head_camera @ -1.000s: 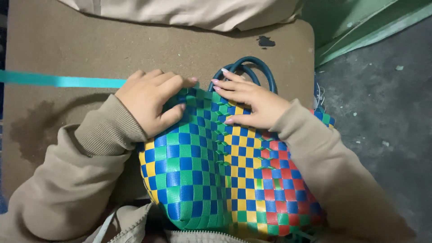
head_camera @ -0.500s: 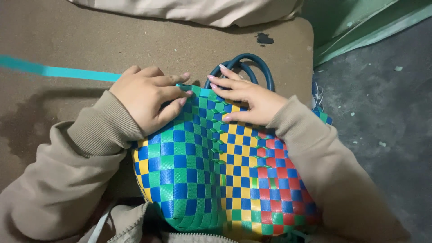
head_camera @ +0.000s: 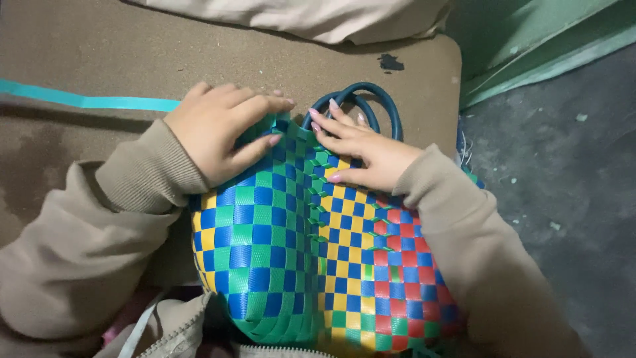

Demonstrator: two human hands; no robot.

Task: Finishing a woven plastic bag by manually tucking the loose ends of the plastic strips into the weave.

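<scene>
Woven plastic basket (head_camera: 311, 265), checkered blue, green, yellow and red, lies on its side on my lap, top edge on the brown mat (head_camera: 99, 53). Left hand (head_camera: 222, 136) rests flat on the upper weave, fingers close together, thumb pressing the strips. Right hand (head_camera: 361, 149) lies flat beside it, fingers slightly spread, tips near the dark teal handles (head_camera: 381, 99). Teal strip (head_camera: 86, 101) runs across the mat at left. Grey floor (head_camera: 563, 199) at right.

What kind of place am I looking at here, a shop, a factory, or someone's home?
Probably a home or small workshop where someone weaves by hand: a woven basket of coloured strips lies under both hands, on a worn brown mat, with a loose teal strip and a bare concrete floor.
</scene>
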